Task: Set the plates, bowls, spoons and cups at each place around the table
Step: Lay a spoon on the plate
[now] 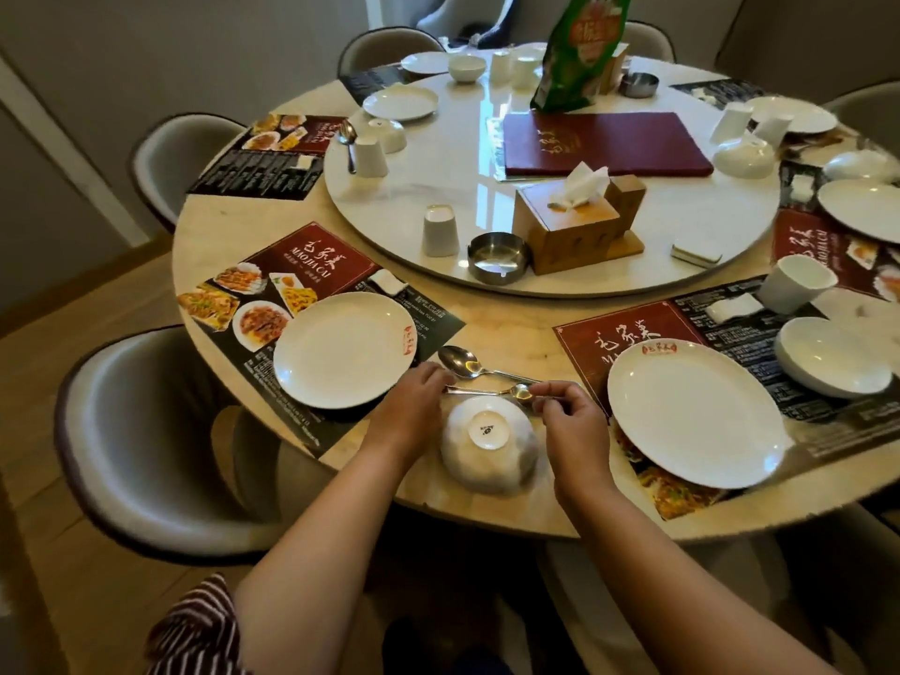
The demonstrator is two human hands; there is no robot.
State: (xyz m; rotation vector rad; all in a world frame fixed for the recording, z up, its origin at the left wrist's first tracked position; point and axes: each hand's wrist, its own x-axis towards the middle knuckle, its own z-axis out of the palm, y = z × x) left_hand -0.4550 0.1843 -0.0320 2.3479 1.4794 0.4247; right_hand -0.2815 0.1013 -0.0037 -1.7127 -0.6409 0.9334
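From my head camera I look down at the round pale marble table [511,333]. My left hand [409,406] holds the handle end of a shiny metal spoon [506,391], with my fingers curled on it. My right hand [570,421] pinches the bowl end of the same spoon. A second shiny metal spoon [460,360] lies on the table just behind it, touching no hand. A white round bowl [487,443] sits upside down between my wrists, near the table edge.

I think I am sorting out the spoons for the two near places. A white round plate [345,349] sits on the left paper mat [272,280], and another white round plate [694,411] sits on the right paper mat [628,333]. Next, I think each spoon needs to go beside a plate, and the bowl needs a place too. A small white cup [440,230] stands upside down on the big turning tray [550,153].

The spoon handle hides under my left fingers. The far places are small and hard to make out
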